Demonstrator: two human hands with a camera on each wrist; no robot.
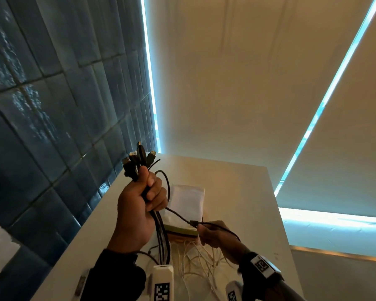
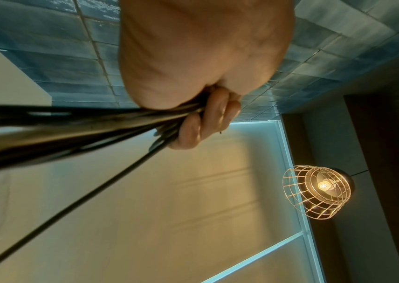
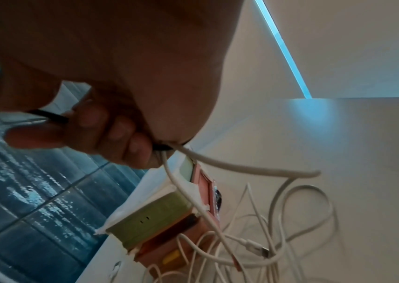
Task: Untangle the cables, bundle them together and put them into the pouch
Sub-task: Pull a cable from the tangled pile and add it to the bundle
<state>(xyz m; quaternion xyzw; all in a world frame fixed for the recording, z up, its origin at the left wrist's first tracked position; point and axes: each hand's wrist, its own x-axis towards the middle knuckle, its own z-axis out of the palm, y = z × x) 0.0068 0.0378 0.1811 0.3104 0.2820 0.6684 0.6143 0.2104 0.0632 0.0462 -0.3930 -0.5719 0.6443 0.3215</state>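
Head view: your left hand (image 1: 137, 205) fists the black cables (image 1: 161, 233) with plugs up, your right hand (image 1: 215, 237) pinches one black cable (image 1: 178, 215) stretched between them. White cables (image 1: 202, 263) lie tangled on the table (image 1: 248, 192), pouch (image 1: 188, 199) just behind

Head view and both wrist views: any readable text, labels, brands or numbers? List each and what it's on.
No readable words, brands or numbers in any view.
Wrist camera units: black-and-white square code markers, patterns only, no letters.
Right wrist band: a similar square code marker, no text.
Green box: two tiny dark marks on its side, too small to read.
Pink box: a dark printed patch, blurred, unreadable.
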